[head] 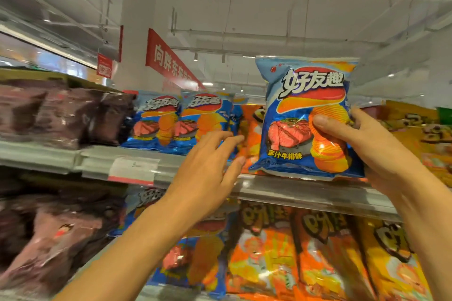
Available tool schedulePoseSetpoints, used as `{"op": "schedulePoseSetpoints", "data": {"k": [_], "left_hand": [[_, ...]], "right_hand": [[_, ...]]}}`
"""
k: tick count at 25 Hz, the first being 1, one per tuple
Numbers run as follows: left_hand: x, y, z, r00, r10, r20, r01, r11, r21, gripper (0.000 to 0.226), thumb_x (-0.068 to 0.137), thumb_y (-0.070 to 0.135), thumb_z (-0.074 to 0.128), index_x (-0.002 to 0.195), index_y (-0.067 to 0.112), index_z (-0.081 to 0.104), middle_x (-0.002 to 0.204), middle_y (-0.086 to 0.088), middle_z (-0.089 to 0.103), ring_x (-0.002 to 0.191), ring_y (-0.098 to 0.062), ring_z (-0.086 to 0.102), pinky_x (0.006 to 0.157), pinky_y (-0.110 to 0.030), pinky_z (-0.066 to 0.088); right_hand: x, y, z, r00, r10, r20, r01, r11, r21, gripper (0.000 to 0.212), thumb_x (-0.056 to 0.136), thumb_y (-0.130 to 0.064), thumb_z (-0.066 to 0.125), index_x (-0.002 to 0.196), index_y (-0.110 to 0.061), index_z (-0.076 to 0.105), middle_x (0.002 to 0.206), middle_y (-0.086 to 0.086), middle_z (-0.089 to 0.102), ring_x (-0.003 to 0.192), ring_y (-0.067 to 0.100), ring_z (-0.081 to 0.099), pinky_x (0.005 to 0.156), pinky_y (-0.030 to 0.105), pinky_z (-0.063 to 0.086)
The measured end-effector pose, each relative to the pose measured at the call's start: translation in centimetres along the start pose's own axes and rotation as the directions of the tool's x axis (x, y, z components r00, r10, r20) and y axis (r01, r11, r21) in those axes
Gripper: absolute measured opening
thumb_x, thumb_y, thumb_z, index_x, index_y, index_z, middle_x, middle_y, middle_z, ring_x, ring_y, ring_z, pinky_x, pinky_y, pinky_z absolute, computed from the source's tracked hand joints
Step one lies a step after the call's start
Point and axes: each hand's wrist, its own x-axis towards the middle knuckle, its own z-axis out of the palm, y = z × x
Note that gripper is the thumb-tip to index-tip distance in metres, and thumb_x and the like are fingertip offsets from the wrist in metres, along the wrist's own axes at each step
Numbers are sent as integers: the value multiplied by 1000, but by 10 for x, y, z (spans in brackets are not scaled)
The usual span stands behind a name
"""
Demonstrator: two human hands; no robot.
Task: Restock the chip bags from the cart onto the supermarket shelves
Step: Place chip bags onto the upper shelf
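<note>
My right hand (367,144) grips a blue chip bag (305,115) by its right edge and holds it upright just above the top shelf's front lip (305,193). My left hand (210,166) reaches toward the top shelf with fingers spread and nothing in it, its fingertips against the blue bags (193,120) standing in a row there. An orange bag (252,139) stands between that row and the held bag. The cart is out of view.
Dark purple bags (61,115) fill the top shelf's left side, yellow-orange bags (420,134) its right. The shelf below holds purple, blue and orange bags (269,252). A price tag (132,170) sits on the shelf lip. A red banner (168,61) hangs overhead.
</note>
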Motion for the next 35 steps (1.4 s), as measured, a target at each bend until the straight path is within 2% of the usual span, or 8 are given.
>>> {"op": "schedulePoseSetpoints", "data": {"k": [5, 10, 14, 17, 20, 25, 31, 35], "left_hand": [[-46, -73, -54, 995, -105, 1, 104, 993, 50, 43, 102, 29, 53, 142, 12, 53, 140, -7, 51, 134, -23, 44, 112, -33, 32], [-114, -121, -78, 976, -194, -98, 178, 973, -149, 37, 101, 32, 54, 133, 14, 60, 128, -1, 58, 123, -17, 52, 105, -29, 41], [-201, -141, -55, 860, -426, 281, 497, 573, -651, 71, 85, 50, 71, 147, 39, 38, 137, 19, 60, 125, 0, 57, 98, -20, 50], [-241, -168, -35, 749, -517, 414, 622, 333, -709, 73, 79, 35, 83, 140, 45, 44, 126, 22, 67, 111, 0, 67, 81, -13, 55], [-248, -196, -27, 699, -512, 498, 668, 221, -710, 66, 78, 21, 82, 136, 28, 53, 122, 4, 73, 109, -15, 71, 80, -21, 58], [-224, -222, -31, 725, -443, 528, 671, 278, -688, 55, 83, 22, 81, 132, 24, 57, 124, 1, 73, 111, -18, 70, 84, -23, 57], [-185, -230, -25, 748, -402, 529, 659, 353, -664, 63, 85, 10, 79, 137, 23, 47, 123, -2, 72, 110, -16, 70, 88, -26, 58], [-185, -231, -17, 762, -492, 420, 631, 423, -650, 84, 81, 18, 84, 116, 71, 29, 112, 26, 69, 104, 5, 67, 80, -11, 53]], "right_hand": [[-8, 0, 104, 995, 8, 98, -11, 1000, 28, 69, 65, -45, 82, 127, -24, 62, 108, -3, 78, 88, 15, 77, 61, 24, 59], [-57, 44, 195, 981, -28, 191, 13, 997, 79, 71, 73, -26, 89, 135, -29, 56, 126, -5, 72, 113, 18, 71, 88, 35, 61], [-118, 105, 268, 962, 69, 263, -73, 997, 6, 67, 75, -33, 88, 132, -46, 54, 125, -19, 70, 113, 1, 68, 83, 15, 56], [-138, 134, 305, 903, 275, 331, -270, 961, -61, 84, 66, -57, 89, 138, -45, 48, 133, -21, 65, 123, 2, 61, 99, 27, 54], [-108, 143, 313, 899, 316, 304, -358, 929, 95, 57, 73, -53, 86, 120, -36, 59, 115, -20, 71, 111, 0, 66, 85, 23, 55], [-38, 133, 326, 932, 363, 25, -364, 928, 79, 4, 91, -16, 73, 92, -16, 70, 87, 7, 75, 78, 23, 70, 64, 28, 53], [-3, 117, 329, 836, 531, -139, -506, 844, 181, 11, 91, -16, 71, 89, -20, 61, 88, 22, 69, 71, 25, 54, 69, 34, 46], [-14, 120, 323, 855, 506, -112, -519, 838, -172, 17, 94, -31, 70, 104, -21, 60, 103, 12, 65, 82, 25, 60, 74, 35, 46]]}}
